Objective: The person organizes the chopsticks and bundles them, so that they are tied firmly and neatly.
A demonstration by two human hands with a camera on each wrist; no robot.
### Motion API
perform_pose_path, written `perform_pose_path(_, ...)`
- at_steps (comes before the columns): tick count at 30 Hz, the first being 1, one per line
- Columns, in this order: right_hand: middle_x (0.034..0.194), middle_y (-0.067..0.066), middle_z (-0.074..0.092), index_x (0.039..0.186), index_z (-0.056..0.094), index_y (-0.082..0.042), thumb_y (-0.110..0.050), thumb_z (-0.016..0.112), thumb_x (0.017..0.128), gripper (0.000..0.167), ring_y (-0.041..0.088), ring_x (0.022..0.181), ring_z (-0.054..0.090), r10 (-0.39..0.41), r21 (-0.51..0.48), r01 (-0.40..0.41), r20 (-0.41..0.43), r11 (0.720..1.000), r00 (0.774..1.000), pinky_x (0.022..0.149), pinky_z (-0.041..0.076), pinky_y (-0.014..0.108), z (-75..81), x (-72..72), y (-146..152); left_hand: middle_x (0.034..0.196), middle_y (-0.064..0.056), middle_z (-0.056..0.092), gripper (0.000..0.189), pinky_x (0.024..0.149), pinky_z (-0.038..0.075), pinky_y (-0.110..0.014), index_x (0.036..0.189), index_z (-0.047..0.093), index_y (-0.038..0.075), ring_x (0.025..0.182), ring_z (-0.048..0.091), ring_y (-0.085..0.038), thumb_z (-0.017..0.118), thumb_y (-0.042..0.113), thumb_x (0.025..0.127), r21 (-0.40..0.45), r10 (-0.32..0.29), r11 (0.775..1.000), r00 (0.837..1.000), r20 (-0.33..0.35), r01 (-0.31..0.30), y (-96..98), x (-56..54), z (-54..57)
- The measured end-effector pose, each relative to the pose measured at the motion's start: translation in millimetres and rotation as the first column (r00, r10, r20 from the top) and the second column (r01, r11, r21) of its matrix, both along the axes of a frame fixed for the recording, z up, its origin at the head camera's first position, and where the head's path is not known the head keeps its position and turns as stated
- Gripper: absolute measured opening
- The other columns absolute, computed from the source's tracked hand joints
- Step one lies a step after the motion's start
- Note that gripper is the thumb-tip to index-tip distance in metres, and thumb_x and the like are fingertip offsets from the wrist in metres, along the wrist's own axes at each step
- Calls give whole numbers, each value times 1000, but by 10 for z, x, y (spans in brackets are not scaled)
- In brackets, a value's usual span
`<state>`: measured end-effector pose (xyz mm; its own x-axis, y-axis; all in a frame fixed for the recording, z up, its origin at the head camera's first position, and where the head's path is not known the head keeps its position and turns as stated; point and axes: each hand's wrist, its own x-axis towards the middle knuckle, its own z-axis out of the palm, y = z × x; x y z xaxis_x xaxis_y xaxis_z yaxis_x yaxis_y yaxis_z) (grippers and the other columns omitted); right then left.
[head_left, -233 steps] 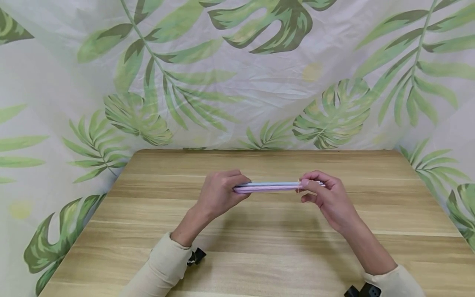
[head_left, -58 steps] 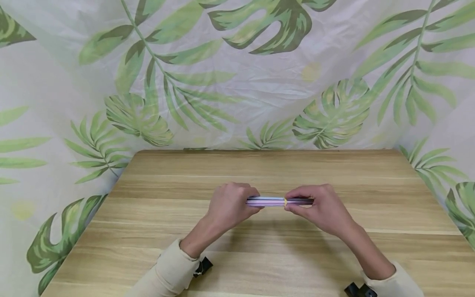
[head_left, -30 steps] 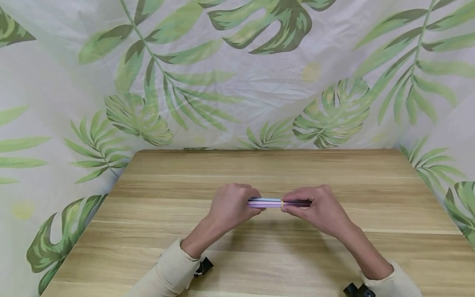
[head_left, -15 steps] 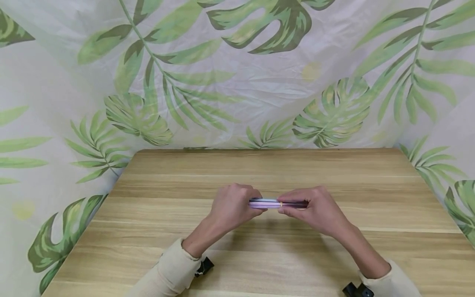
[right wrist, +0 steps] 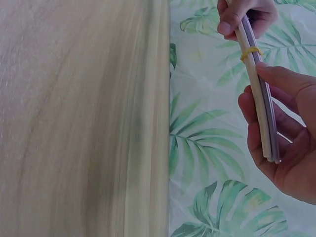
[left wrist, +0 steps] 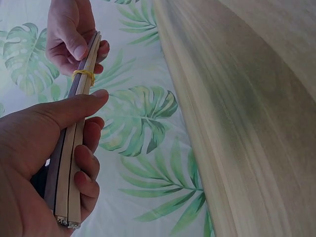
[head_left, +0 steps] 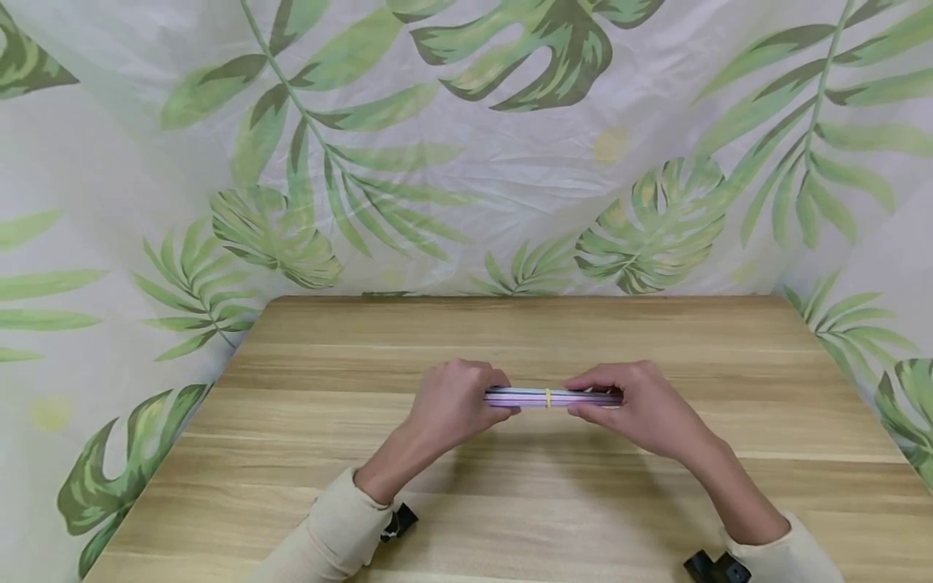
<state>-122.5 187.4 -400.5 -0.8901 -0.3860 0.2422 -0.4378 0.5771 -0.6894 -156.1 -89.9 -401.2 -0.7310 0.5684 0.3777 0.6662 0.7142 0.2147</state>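
A bundle of slim, straight pastel sticks [head_left: 521,397], blue, pink and purple, is held level above the table. A yellow rubber band [head_left: 548,397] circles it near the middle, between the two hands. My left hand [head_left: 455,401] grips the bundle's left part, thumb across it and fingers curled behind, as the left wrist view shows with the sticks' ends [left wrist: 67,220] poking out below. My right hand [head_left: 649,413] holds the right part between thumb and fingers, just right of the band. In the right wrist view its thumb [right wrist: 281,76] lies against the sticks [right wrist: 261,106].
Beneath the hands spreads a wood-grain table [head_left: 510,502]. A leaf-patterned cloth [head_left: 510,162] hangs behind and beside it. A small black wrist camera [head_left: 399,522] sits at the left cuff, another wrist camera [head_left: 717,567] at the right.
Earlier the band hung thin and loose near the bundle's right end; now it sits snug and thicker near the middle. Within the last half second my right hand has shifted right, away from the band.
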Motion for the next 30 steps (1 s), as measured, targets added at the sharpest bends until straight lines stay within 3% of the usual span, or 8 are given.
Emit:
perform_pose_path(5, 92, -10, 79, 109, 84, -20, -23, 86, 93, 17, 1, 73, 66, 23, 35, -23, 16, 999, 1000, 66, 57, 24, 8, -7, 28, 73, 10, 74, 25, 51, 43, -23, 85, 81, 21, 56, 52, -2, 98, 36, 76, -17, -23, 1000, 1000, 13, 23, -25, -25, 0)
perform_pose_path(10, 91, -10, 78, 109, 84, -19, -21, 86, 93, 16, 2, 74, 67, 30, 39, -31, 39, 999, 999, 66, 57, 24, 3, -7, 38, 79, 8, 76, 18, 58, 48, -22, 88, 81, 18, 62, 56, -2, 95, 26, 81, -20, -66, 997, 993, 100, 68, -107, -58, -22)
perform_pose_path(13, 91, -10, 78, 108, 84, -19, -19, 86, 92, 16, 1, 74, 66, 22, 42, -24, 50, 999, 999, 66, 57, 24, -19, 2, 66, 87, 4, 77, 15, 65, 51, -22, 94, 81, 13, 69, 60, -4, 89, 11, 83, -15, -102, 994, 980, 170, 106, -177, -77, -44)
perform_pose_path(17, 91, -11, 78, 106, 84, -19, -18, 86, 92, 14, -1, 75, 66, 8, 39, -10, 50, 999, 999, 67, 57, 23, -59, 10, 128, 95, -2, 75, 25, 69, 51, -22, 105, 79, 7, 76, 60, -9, 82, -2, 82, 3, -142, 989, 958, 249, 146, -243, -93, -41)
perform_pose_path(25, 92, -10, 79, 107, 84, -20, -23, 84, 94, 13, 1, 75, 66, -17, 31, 14, 99, 999, 995, 67, 56, 24, -113, 50, 249, 101, -2, 74, 28, 75, 54, -26, 111, 77, 8, 84, 62, -11, 80, -2, 84, 1, -145, 988, 938, 315, 153, -316, -123, 2)
perform_pose_path(30, 95, -7, 80, 109, 83, -18, -22, 84, 95, 14, 1, 77, 67, -4, 17, 2, 117, 1000, 993, 68, 57, 24, -199, 28, 311, 103, -1, 75, 25, 79, 55, -27, 109, 77, 8, 89, 64, -12, 81, -1, 86, 37, -152, 988, 923, 354, 149, -386, -137, -67)
